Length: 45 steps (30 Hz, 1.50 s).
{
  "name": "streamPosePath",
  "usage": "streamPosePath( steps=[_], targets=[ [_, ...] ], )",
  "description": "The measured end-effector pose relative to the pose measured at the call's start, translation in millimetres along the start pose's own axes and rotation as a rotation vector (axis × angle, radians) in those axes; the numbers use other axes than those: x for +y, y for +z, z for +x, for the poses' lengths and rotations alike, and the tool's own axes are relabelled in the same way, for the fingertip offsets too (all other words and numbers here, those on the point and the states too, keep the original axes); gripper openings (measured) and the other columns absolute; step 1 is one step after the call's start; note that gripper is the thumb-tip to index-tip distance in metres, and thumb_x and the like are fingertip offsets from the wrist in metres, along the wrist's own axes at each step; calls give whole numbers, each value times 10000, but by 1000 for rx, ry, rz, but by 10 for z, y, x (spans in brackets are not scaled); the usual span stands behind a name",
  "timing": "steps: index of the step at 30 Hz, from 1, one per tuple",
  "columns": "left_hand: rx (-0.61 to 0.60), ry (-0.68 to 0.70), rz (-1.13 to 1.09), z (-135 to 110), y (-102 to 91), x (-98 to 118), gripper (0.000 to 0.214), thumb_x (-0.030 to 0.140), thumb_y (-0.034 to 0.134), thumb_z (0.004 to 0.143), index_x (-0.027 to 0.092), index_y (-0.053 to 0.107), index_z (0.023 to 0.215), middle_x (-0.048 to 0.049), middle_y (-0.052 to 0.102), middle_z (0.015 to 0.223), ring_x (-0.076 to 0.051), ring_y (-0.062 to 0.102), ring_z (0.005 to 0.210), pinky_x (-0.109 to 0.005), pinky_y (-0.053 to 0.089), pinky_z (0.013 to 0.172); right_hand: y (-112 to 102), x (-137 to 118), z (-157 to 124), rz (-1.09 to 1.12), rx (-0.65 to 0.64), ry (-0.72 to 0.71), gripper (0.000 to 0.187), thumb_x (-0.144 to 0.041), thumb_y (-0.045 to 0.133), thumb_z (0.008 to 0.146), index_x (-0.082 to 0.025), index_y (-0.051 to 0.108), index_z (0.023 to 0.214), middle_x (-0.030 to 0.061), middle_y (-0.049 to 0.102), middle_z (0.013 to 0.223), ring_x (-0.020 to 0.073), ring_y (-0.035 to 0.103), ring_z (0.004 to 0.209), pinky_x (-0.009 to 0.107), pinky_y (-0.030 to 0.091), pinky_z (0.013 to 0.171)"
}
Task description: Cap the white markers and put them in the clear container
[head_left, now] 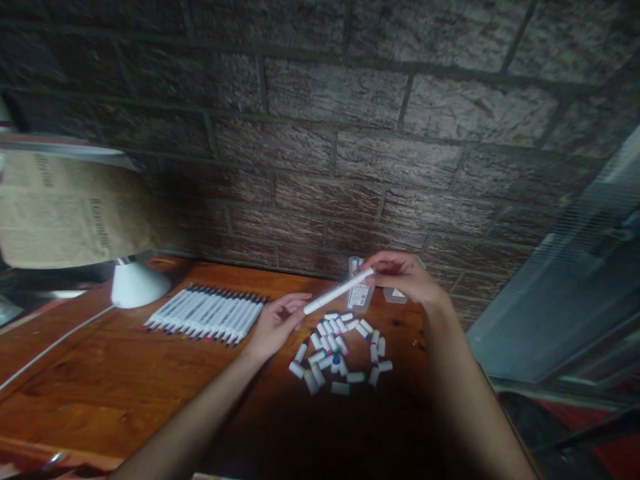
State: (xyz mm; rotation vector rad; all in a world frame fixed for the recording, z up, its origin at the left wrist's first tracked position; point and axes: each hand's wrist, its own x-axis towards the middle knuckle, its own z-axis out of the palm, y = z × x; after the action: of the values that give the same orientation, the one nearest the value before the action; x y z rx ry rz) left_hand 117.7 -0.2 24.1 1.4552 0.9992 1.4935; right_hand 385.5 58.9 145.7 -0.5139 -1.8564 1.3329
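Observation:
A white marker [339, 291] is held slanted above the wooden table, its lower end to the left and its upper end to the right. My right hand [403, 275] pinches the upper end between thumb and fingers. At the lower end, my left hand [276, 325] has its fingers curled and its thumb against the marker's tip. Beneath the marker lies a loose scatter of white marker caps [329, 343] with coloured ends. Left of my left hand, a neat row of white uncapped markers [207, 313] lies side by side on the table.
A clear plastic case [359, 293] with a label stands behind the caps, and a second clear case [395, 295] is partly hidden by my right hand. At the left is a lamp [137, 287] with a newsprint shade and white cord. A brick wall [310, 160] rises behind the table [100, 380].

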Motion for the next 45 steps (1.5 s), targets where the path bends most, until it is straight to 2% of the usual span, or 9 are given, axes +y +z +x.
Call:
streamPosePath(
  steps=[5, 13, 18, 22, 27, 29, 35, 39, 45],
  targets=[
    [35, -107, -193, 52, -31, -75, 331, 411, 674, 848, 145, 700, 1044, -59, 698, 852, -59, 416, 508, -219, 288, 481, 4, 35, 25, -89, -17, 85, 244, -236, 802, 713, -180, 727, 938, 31, 757, 870, 137, 703, 778, 241, 553, 698],
    [-123, -111, -105, 23, -42, -77, 341, 439, 592, 909, 126, 704, 835, 54, 405, 479, -52, 306, 448, -229, 167, 462, -2, 33, 37, -109, -5, 87, 226, -265, 798, 715, -184, 719, 911, 25, 755, 881, 145, 695, 800, 261, 540, 722],
    [-4, -100, -198, 38, -36, -72, 253, 366, 713, 829, 154, 724, 969, -12, 645, 719, -35, 338, 468, -225, 192, 458, 96, 33, 49, -208, -84, 187, 228, -322, 808, 706, -171, 712, 847, 6, 717, 780, 117, 653, 699, 240, 515, 658],
    [23, -107, -259, 44, -5, -60, 302, 347, 757, 788, 166, 728, 1029, -23, 682, 752, -28, 354, 457, -211, 204, 452, 296, 115, 95, -253, -243, 369, 301, -397, 793, 719, -152, 676, 849, 0, 688, 713, 113, 618, 609, 228, 472, 554],
    [-29, -146, -417, 39, -12, 55, 379, 408, 751, 778, 157, 704, 1058, -70, 723, 855, -39, 386, 480, -206, 245, 458, 466, 101, 152, -333, -426, 254, 312, -429, 709, 806, -137, 699, 912, 3, 674, 735, 103, 566, 631, 217, 409, 549],
    [-33, -186, -461, 39, -21, 101, 439, 446, 730, 785, 148, 686, 1104, -93, 730, 869, -55, 412, 502, -210, 276, 469, 422, 24, 155, -304, -265, 141, 320, -462, 687, 818, -160, 694, 925, 1, 675, 754, 105, 566, 646, 220, 417, 566],
    [-3, -255, -446, 47, -19, 104, 441, 439, 730, 770, 121, 694, 1074, -52, 669, 671, -86, 457, 527, -212, 295, 484, 6, 38, 167, -263, 504, -139, 353, -541, 686, 790, -219, 599, 902, 11, 688, 804, 131, 596, 690, 246, 480, 649],
    [14, -271, -421, 48, -6, 66, 389, 432, 744, 756, 122, 718, 990, -31, 630, 628, -92, 478, 548, -208, 283, 483, -133, 325, 208, -531, 600, -126, 297, -485, 633, 836, -190, 613, 806, 27, 681, 783, 152, 620, 721, 262, 483, 689],
    [13, -277, -395, 50, 1, 65, 373, 431, 754, 741, 116, 722, 941, -21, 622, 622, -73, 437, 501, -214, 274, 479, -31, 505, 247, -837, 648, 41, 189, -288, 625, 842, -178, 627, 996, 33, 743, 809, 173, 681, 723, 271, 471, 690]
  ],
)
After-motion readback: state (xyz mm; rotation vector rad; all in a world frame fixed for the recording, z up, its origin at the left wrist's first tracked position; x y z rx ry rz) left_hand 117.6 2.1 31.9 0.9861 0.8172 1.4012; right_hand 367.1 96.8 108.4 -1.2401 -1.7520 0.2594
